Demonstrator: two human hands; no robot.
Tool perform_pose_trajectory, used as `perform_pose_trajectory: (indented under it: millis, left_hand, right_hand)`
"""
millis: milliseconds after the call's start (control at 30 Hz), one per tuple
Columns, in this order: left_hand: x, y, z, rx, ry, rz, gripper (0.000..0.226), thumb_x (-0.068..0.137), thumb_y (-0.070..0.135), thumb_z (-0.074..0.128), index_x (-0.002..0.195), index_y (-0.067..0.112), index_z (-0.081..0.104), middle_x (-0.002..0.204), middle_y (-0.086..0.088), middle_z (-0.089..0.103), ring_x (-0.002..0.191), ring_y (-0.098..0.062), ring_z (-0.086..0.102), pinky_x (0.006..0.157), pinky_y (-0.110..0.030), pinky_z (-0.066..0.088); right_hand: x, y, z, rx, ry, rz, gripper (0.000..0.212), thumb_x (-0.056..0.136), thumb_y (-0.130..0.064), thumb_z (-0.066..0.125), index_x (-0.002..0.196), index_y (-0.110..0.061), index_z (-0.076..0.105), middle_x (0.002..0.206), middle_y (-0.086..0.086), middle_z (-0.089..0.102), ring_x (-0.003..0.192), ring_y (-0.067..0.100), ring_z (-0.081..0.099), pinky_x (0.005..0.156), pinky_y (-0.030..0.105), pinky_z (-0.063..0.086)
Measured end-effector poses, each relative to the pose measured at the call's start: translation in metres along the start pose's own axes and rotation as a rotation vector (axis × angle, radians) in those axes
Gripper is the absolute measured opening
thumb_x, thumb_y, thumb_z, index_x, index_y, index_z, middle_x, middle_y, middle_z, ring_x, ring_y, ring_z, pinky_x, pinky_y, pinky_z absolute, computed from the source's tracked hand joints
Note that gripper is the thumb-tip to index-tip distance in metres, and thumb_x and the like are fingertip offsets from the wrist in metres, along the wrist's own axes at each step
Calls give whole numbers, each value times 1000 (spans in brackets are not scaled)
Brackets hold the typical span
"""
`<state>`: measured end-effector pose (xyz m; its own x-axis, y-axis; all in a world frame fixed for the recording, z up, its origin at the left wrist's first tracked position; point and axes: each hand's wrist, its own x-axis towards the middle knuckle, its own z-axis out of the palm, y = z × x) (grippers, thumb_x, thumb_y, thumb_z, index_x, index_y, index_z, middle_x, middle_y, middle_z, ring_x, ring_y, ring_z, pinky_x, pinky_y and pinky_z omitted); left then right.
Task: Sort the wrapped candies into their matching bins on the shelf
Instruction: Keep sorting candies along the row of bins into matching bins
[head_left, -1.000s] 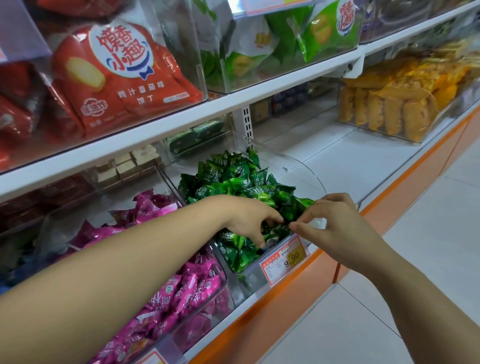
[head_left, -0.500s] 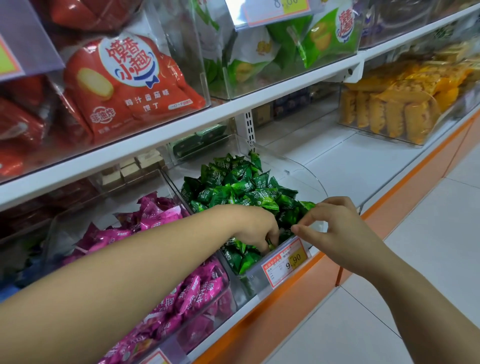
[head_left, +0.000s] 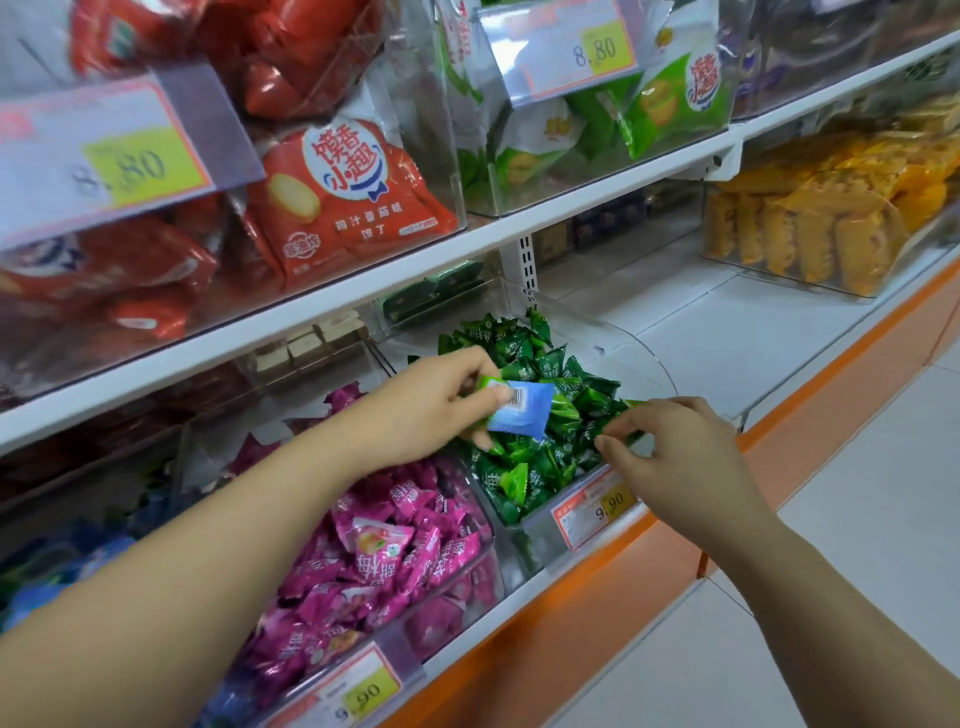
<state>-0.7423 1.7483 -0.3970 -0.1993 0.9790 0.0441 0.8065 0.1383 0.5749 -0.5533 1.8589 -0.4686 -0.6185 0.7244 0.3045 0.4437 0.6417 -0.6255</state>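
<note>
Left hand (head_left: 431, 408) had its fingers curled around a blue candy (head_left: 522, 413), a flat, shiny pillow-shaped wrapper with a white barcode patch facing up. It was held just above the green candies (head_left: 545, 364), with a light green scrap sticking out by the thumb, and I couldn't tell what that was. The green ones were crinkly little triangle packs heaped in a clear plastic green-candy bin (head_left: 652, 358) with a curved side wall.

Right hand (head_left: 675, 457) was at the bin's front edge, thumb and forefinger pinched on a green candy (head_left: 631, 434) that was mostly hidden by the fingers.

Next door on the left, the pink-candy bin (head_left: 480, 571) held glossy pink candies (head_left: 395, 545) in the same triangle shape, and the left forearm covered part of it. Further left there was something blue (head_left: 104, 556), too blurry to call. Both bins carried a 9.90 price tag (head_left: 597, 508) on the front.

The shelf above had puffy red snack bags (head_left: 353, 200), green snack bags (head_left: 670, 98) and, off to the right, yellow ridged packets (head_left: 810, 234) in a clear box. The 8.80 tags up there were smeared. An orange trim (head_left: 571, 603) ran along the shelf front.
</note>
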Motion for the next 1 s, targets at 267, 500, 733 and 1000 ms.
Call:
perform_pose_trajectory:
  millis: [267, 500, 733, 1000]
  left_hand:
    - [-100, -17, -25, -19, 490, 56, 25, 93, 37, 50, 107, 58, 54, 93, 17, 61, 76, 1, 56, 73, -21, 44]
    - [-212, -52, -41, 185, 784, -236, 29, 94, 18, 58, 114, 38, 58, 89, 7, 41, 80, 12, 45, 77, -3, 34]
    - [-283, -86, -37, 338, 585, -564, 60, 90, 45, 51, 142, 17, 42, 135, -6, 29, 106, -19, 46, 99, -15, 29]
    - [-274, -109, -44, 605, 66, -894, 66, 89, 68, 4, 148, 43, -10, 158, 13, -15, 146, -24, -17, 109, -61, -19]
  right_hand:
    - [-28, -71, 33, 102, -155, -256, 34, 90, -36, 59, 122, -25, 62, 121, -7, 61, 111, 12, 55, 100, 31, 43]
    - [-42, -109, 73, -87, -118, -205, 54, 88, -38, 61, 135, -15, 50, 143, 16, 34, 127, 33, 33, 105, 41, 32]
    - [-45, -127, 90, -213, -40, -123, 51, 84, -43, 63, 129, -18, 56, 134, 16, 36, 119, 35, 35, 96, 43, 38]
    - [-43, -127, 91, -204, -49, -138, 52, 81, -38, 68, 127, -16, 58, 135, 19, 36, 120, 39, 34, 97, 47, 38]
